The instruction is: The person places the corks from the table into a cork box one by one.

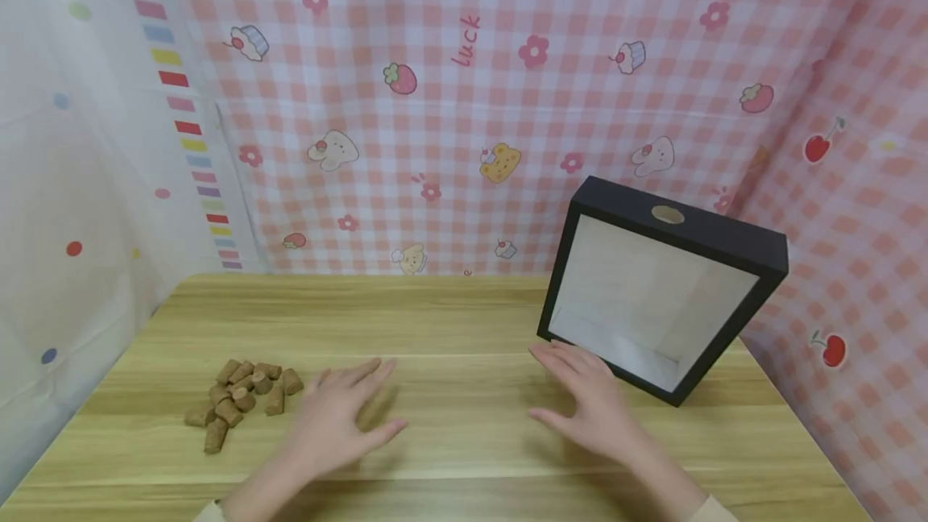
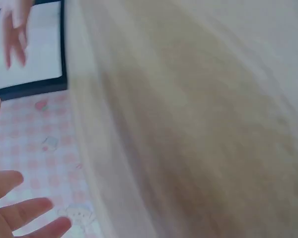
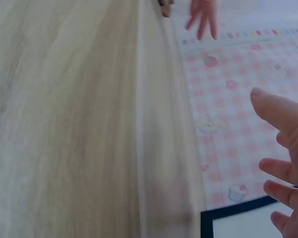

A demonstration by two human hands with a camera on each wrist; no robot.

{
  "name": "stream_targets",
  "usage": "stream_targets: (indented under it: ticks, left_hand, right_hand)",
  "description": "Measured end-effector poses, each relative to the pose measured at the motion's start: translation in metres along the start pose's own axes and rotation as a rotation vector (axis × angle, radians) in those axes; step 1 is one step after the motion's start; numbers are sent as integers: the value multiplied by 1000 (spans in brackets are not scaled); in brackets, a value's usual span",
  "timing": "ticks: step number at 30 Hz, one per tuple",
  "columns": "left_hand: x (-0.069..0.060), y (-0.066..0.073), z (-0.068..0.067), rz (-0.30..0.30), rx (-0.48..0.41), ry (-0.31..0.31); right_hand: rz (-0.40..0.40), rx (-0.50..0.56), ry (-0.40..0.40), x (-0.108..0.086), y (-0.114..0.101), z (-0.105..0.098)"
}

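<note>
A: Any readable text?
B: Yes: pink lettering (image 1: 474,6), "luck life", climbing sideways up the pink-and-white checked cloth backdrop (image 1: 449,123).
A: Anything lower?
B: A small pink "e" (image 1: 467,272) on that cloth, just above the back edge of the pale wood-grain tabletop (image 1: 464,316).

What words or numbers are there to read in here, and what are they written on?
"luck life": pink letters running upward on the pink checked cloth.
"e", it seems: tiny, low on the same cloth, by the back edge of the table; too small to be sure.
No writing can be made out on the corks or the black box.
</note>
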State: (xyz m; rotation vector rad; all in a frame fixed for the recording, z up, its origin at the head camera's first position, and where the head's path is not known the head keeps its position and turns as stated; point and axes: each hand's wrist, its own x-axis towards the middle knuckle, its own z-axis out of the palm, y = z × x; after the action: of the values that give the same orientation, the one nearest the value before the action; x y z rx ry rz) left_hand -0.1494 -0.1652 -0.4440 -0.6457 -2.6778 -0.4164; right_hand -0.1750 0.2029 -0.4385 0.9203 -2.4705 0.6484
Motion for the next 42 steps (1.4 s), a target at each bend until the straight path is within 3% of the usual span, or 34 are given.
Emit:
stream_targets:
  ticks: [7,14,18,21,27,31,35,42]
  left_hand:
    - [-7,-16,-16,-8,-245,76]
    - [-19,-35,-34,13,-359,159]
    - [-27,-49,-43,8,-393,219]
    - [-32,-59,-51,-8,-417,259]
    - [-45,-81,-71,-129,-474,231]
    - [-55,-97,-81,-193,-495,212]
    - [-67,-113,-88,-281,-532,194]
    - [-86,-138,-94,-394,-559,152]
  right_hand:
    - [43,172,153,-17,11,-23]
    - [79,212,254,-30,21,-55]
    - [147,241,272,-36,24,-76]
    - [150,272,322,-38,26,-89]
    - [3,571,536,-38,29,-113]
    - [-30,752,599,-39,28,-131]
    - [-59,819,659,-38,26,-146]
    - [-92,794,792,-35,34,-157]
